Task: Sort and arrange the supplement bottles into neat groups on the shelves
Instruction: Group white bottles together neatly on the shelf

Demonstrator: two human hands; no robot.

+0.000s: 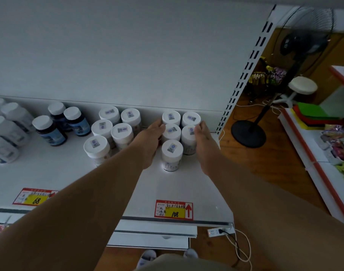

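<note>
Step in hand, as judged: squaring up the right-hand cluster of white-capped supplement bottles (172,132) on the white shelf (198,184). Landmark for all positions: the red-and-yellow price tag marked 108 (173,209) on the shelf's front edge.

Cluster: five bottles directly behind the tag, near the back wall; two rows of two, with a single front bottle (171,154) nearest the tag.

Left hand (150,141): behind and slightly left of the tag, fingers loosely extended and together, flat against the cluster's left flank, fingertips touching the middle-row bottle. Nothing enclosed.

Right hand (203,145): behind and right of the tag, fingers loosely extended, cupped against the cluster's right flank, fingertips at the cap of the middle-row right bottle (188,136). Nothing pinched or lifted.

Next move, as judged: press both palms inward evenly to close gaps, then slide the front bottle into line. Low, steady pressure needed; tall narrow bottles likely to tip if pushed at the cap.

Other groups: second white-capped cluster (112,132) behind and left of the tag; dark blue-labelled bottles (61,126) farther left; translucent white bottles (9,132) farthest left.
</note>
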